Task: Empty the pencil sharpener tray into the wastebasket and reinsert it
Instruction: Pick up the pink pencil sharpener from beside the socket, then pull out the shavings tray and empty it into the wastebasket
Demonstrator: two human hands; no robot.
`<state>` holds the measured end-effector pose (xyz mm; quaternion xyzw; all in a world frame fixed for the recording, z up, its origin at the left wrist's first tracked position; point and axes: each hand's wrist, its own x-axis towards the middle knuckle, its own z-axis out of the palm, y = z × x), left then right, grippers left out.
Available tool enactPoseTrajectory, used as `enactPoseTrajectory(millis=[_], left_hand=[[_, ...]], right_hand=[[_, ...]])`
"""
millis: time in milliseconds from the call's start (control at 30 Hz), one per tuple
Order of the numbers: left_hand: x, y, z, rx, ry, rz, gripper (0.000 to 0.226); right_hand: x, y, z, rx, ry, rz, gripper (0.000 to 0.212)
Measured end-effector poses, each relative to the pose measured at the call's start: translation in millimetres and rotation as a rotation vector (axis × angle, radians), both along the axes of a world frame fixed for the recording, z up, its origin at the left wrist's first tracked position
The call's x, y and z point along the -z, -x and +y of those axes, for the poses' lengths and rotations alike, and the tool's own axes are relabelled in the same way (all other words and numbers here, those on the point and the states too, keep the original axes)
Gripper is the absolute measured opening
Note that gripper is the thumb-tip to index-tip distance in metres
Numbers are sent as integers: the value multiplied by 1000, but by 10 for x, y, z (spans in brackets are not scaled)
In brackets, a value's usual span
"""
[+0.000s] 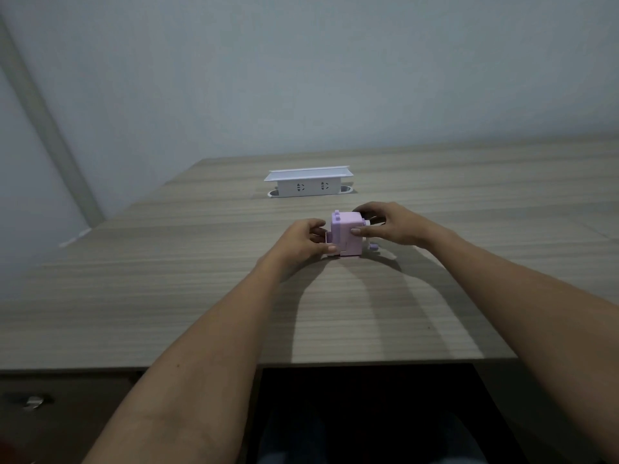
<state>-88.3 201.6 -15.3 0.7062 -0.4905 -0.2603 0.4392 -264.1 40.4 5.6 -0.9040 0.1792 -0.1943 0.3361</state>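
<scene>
In the head view, a small lilac plastic pencil sharpener (348, 234), box-shaped with little studs on its top edge, is seen standing upright on a grey-brown wood-grain desk (187, 296), roughly at the centre of the frame and well back from the near edge.

The sharpener is flanked by both hands. The right hand (390, 226), reaching in from 5 o'clock, is laid over the sharpener's right side: the thumb is pressed flat against the near face, while the fingers are curled over the far top corner, so the body is clamped between them. A pale crank handle (374, 246) is glimpsed under this hand, at 4 o'clock from the body.

The left hand (306, 241), reaching in from 7 o'clock, is closed in a pinch at the sharpener's lower left side. A narrow lilac tray (329, 238) is seen jutting out a short way at 9 o'clock from the body, and it is gripped between the thumb below and the curled fingers above. How far the tray sits inside the body cannot be told.

At 11 o'clock from the sharpener, well apart from it, a white rectangular pop-up socket box (308, 182) is set into the desk, its lid raised and two outlets facing the camera. A plain pale wall (301, 78) is seen behind the desk.
</scene>
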Motion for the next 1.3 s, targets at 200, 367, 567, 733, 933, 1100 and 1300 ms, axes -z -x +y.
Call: enactPoseTrajectory(millis=[200, 367, 567, 733, 933, 1100, 1300], left_hand=[[-50, -334, 270, -75, -18, -16, 86], [-131, -579, 519, -118, -10, -24, 90], [-353, -602, 619, -121, 46, -11, 92], [-629, -410, 542, -63, 99, -29, 88], [-952, 37, 357, 23, 143, -58, 90], [-1163, 444, 174, 96, 165, -98, 86], [-1289, 1097, -131, 220, 212, -95, 83]], right_hand=[[14, 21, -7, 17, -21, -8, 45], [16, 15, 11, 34, -25, 1, 49], [-100, 37, 87, 71, -18, 2, 70], [-365, 100, 248, 124, 94, -58, 79], [-728, 261, 452, 112, 58, -107, 78], [-908, 652, 468, 148, 25, -147, 67], [-973, 1420, 354, 231, -32, -216, 47]])
